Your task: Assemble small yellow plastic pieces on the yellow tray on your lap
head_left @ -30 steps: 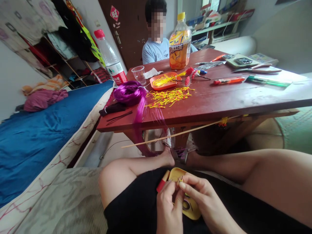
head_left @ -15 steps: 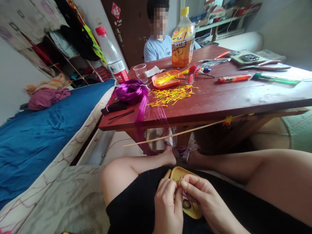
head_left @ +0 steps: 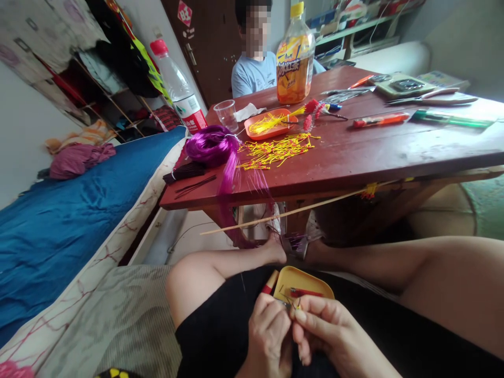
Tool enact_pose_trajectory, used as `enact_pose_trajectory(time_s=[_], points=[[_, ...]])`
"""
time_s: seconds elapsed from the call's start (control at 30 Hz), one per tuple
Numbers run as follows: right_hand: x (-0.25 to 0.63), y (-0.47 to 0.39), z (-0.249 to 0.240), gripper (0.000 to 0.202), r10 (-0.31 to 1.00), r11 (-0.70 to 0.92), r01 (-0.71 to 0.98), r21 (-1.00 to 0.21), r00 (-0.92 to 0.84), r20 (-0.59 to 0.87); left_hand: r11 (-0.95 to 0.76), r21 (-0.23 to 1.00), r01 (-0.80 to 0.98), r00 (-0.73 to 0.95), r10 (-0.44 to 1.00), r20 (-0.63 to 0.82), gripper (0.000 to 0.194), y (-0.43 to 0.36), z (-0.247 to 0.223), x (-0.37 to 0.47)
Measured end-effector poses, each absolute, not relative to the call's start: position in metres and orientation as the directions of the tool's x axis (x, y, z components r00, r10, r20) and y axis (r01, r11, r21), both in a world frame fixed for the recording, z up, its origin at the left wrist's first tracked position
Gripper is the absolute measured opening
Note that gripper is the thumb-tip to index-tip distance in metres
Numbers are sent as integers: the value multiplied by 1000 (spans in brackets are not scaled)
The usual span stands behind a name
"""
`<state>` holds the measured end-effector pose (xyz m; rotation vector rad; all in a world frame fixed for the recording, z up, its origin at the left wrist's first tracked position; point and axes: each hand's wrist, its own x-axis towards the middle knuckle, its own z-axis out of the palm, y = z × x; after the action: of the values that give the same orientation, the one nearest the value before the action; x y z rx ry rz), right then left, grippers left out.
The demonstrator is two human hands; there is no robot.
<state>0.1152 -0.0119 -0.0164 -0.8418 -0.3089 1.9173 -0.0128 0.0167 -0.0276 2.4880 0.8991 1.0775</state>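
My right hand pinches a small yellow piece with thin dark stems between thumb and fingertips, above my lap. Beside it, my left hand is closed, its knuckles up and its fingertips touching near the same piece. A bit of metal shows at its fingertips, but what it grips is mostly hidden. Just above the left hand sticks up a red and wood-coloured handle; whether the hand holds it I cannot tell. Behind both hands a yellow tray rests on my lap with a red stick-like item in it.
On the red-brown table lie purple strands, yellow stamen-like stems, an orange tray and two bottles. A thin wooden stick juts along the near edge. Another person sits across. A bed stands left.
My hands have shifted slightly down, uncovering more of the yellow tray and the red item. The right hand's lower fingers have spread, and its thumb still pinches the small yellow piece.
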Motion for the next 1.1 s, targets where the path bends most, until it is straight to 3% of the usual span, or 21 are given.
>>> enact_pose_trajectory(time_s=[0.1,0.17,0.37,0.67,0.83,1.0,1.1], points=[[115,-14,-14,29,855,-494,-702,-514,-284,-434,-810,427,401,495,584,643,32,13,-32,-11],[117,-12,-14,30,860,-486,-706,-515,-281,-426,-786,466,406,479,617,625,31,13,-31,-11],[122,-4,-20,38,902,-415,-615,-670,-181,-393,-635,607,478,551,755,356,24,20,-11,-12],[123,-4,-21,34,893,-429,-628,-649,-185,-411,-248,864,438,424,904,45,17,19,-5,-2],[122,-4,-20,38,915,-396,-517,-759,-150,-375,-295,807,512,405,911,76,8,23,4,-8],[120,-4,-19,36,951,-303,-333,-893,-51,-304,-499,592,633,529,837,140,17,32,14,-7],[121,-4,-17,37,944,-328,-308,-893,-71,-322,-538,592,601,552,815,180,21,33,13,-6]])
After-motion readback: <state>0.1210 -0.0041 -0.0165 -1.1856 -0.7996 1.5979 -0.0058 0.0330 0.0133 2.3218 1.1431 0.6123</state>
